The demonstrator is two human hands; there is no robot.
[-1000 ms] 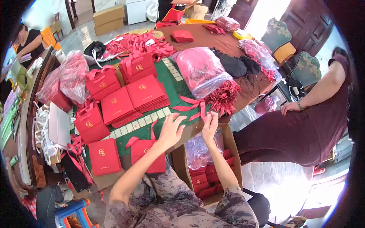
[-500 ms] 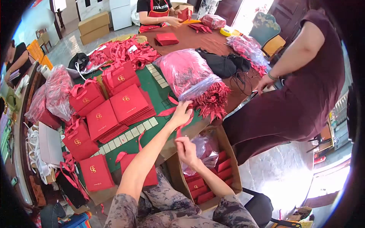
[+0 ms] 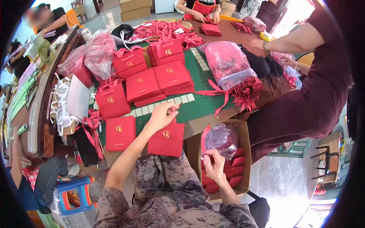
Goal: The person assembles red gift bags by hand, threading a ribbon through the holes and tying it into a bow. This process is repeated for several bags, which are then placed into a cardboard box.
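Observation:
My left hand hovers just above a red paper bag with gold letters at the table's near edge. Its fingers are curled together; whatever may be between them is too small to make out. Over the open carton, my right hand pinches a red ribbon that stands up from the fingers. A plastic-wrapped bundle of red ribbons lies further back, with loose ribbon ends trailing from it onto the green mat.
Stacked red bags and another red bag lie to the left. Red ribbons are heaped behind. A person in dark clothes stands close on the right; a person in a red apron works across the table.
My view has swung left. My left hand has left the ribbon bundle and is now over the near red bag. My right hand still holds a ribbon. The person at right now reaches across the table.

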